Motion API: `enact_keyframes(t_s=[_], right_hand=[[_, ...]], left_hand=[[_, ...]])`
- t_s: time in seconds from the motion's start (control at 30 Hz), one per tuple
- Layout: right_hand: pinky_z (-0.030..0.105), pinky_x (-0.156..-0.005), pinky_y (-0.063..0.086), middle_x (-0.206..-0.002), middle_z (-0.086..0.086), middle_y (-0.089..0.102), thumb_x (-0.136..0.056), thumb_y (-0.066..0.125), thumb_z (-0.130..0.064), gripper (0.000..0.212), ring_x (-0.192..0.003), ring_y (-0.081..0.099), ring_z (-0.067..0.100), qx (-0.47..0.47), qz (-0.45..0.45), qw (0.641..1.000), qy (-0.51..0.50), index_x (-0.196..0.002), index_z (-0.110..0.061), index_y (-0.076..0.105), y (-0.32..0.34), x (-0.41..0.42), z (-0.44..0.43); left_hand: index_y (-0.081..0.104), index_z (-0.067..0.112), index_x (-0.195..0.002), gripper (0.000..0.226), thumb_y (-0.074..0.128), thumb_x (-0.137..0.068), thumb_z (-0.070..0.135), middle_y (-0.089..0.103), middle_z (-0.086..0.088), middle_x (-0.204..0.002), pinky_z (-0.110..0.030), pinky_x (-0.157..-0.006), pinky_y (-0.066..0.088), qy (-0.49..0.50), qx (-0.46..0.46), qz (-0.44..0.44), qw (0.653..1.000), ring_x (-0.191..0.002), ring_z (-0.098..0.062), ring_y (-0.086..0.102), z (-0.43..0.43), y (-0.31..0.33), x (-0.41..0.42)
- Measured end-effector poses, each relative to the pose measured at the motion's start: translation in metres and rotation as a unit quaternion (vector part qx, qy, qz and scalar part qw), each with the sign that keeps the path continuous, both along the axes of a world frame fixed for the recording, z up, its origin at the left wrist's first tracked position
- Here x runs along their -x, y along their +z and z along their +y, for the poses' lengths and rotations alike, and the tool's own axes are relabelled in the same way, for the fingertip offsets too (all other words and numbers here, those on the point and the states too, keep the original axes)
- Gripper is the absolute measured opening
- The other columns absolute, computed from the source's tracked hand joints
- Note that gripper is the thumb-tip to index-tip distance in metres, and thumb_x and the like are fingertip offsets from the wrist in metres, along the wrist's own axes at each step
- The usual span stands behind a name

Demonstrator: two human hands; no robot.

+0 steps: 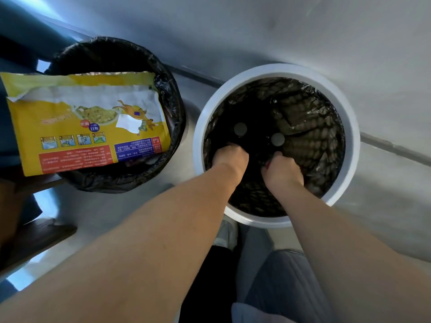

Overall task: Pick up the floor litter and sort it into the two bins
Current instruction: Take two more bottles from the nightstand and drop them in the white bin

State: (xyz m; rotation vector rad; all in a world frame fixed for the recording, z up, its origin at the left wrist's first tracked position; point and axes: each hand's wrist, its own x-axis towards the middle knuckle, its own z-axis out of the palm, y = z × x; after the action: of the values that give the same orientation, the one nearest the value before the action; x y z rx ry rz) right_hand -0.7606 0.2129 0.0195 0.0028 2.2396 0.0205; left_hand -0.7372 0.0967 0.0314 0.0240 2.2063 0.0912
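Observation:
A white round bin [198,127] with a black liner stands on the floor at the right. Both my hands reach down into it. My left hand [229,157] and my right hand [282,173] have curled fingers and grip a dark object [262,157] between them; its shape is lost against the liner. Two pale grey round spots [240,129] show just beyond the fingers. To the left stands a black bin [177,117] with a black liner. A large torn yellow food package [88,127] lies across its opening and sticks out over its left rim.
The floor [303,38] is smooth grey with dark seam lines. Dark furniture [39,238] stands at the left edge. My knee in grey trousers [279,283] and a shoe [225,234] are right below the white bin.

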Motion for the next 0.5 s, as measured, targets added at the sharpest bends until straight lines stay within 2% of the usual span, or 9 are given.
enact_keyframes(t_s=[0.13,0.2,0.27,0.33,0.4,0.5], right_hand=[[0.035,-0.069,0.038,-0.123,0.020,0.050,-0.095,0.051,-0.025,0.038,-0.107,0.054,0.038,-0.001,0.006,1.000,0.022,-0.127,-0.006,0.042,0.016,-0.005,-0.003],[0.038,-0.074,0.041,-0.132,0.017,0.040,-0.094,0.053,-0.025,0.044,-0.115,0.047,0.036,-0.009,0.031,0.996,0.079,-0.132,-0.007,0.038,0.031,-0.011,-0.004],[0.038,-0.082,0.044,-0.132,0.015,0.037,-0.093,0.054,-0.022,0.044,-0.117,0.045,0.033,0.001,0.073,0.989,0.127,-0.132,-0.008,0.038,0.041,-0.018,-0.002],[0.037,-0.077,0.045,-0.126,0.014,0.039,-0.093,0.054,-0.015,0.036,-0.110,0.049,0.032,0.023,0.093,0.988,0.121,-0.126,-0.008,0.041,0.046,-0.023,0.000],[0.035,-0.067,0.041,-0.122,0.015,0.042,-0.093,0.053,-0.011,0.033,-0.103,0.054,0.034,0.029,0.076,0.992,0.094,-0.124,-0.007,0.042,0.045,-0.024,0.001],[0.033,-0.066,0.037,-0.122,0.017,0.047,-0.094,0.052,-0.007,0.029,-0.099,0.058,0.037,0.029,0.054,0.995,0.076,-0.122,-0.004,0.046,0.034,-0.021,0.004]], left_hand=[[0.036,-0.006,-0.136,0.047,0.048,-0.091,0.004,0.039,-0.026,-0.135,-0.035,-0.087,0.047,-0.031,0.030,0.007,0.999,-0.116,-0.033,0.051,-0.002,0.012,-0.001],[0.025,-0.008,-0.142,0.056,0.046,-0.093,0.012,0.031,-0.028,-0.143,-0.040,-0.102,0.037,-0.071,0.045,0.013,0.996,-0.124,-0.036,0.042,-0.001,0.025,-0.006],[0.018,-0.005,-0.146,0.062,0.043,-0.094,0.019,0.021,-0.027,-0.150,-0.048,-0.113,0.021,-0.090,0.044,0.009,0.995,-0.133,-0.038,0.032,0.001,0.037,-0.014],[0.014,-0.002,-0.148,0.062,0.037,-0.095,0.022,0.013,-0.024,-0.154,-0.051,-0.117,0.010,-0.093,0.035,-0.008,0.995,-0.139,-0.036,0.022,0.004,0.044,-0.023],[0.010,0.000,-0.149,0.061,0.032,-0.096,0.021,0.005,-0.021,-0.157,-0.054,-0.117,0.003,-0.097,0.027,-0.043,0.994,-0.144,-0.033,0.012,0.005,0.046,-0.029],[0.015,0.003,-0.150,0.058,0.030,-0.095,0.017,0.000,-0.019,-0.158,-0.056,-0.115,-0.003,-0.095,0.026,-0.096,0.991,-0.145,-0.031,0.007,0.006,0.042,-0.032]])
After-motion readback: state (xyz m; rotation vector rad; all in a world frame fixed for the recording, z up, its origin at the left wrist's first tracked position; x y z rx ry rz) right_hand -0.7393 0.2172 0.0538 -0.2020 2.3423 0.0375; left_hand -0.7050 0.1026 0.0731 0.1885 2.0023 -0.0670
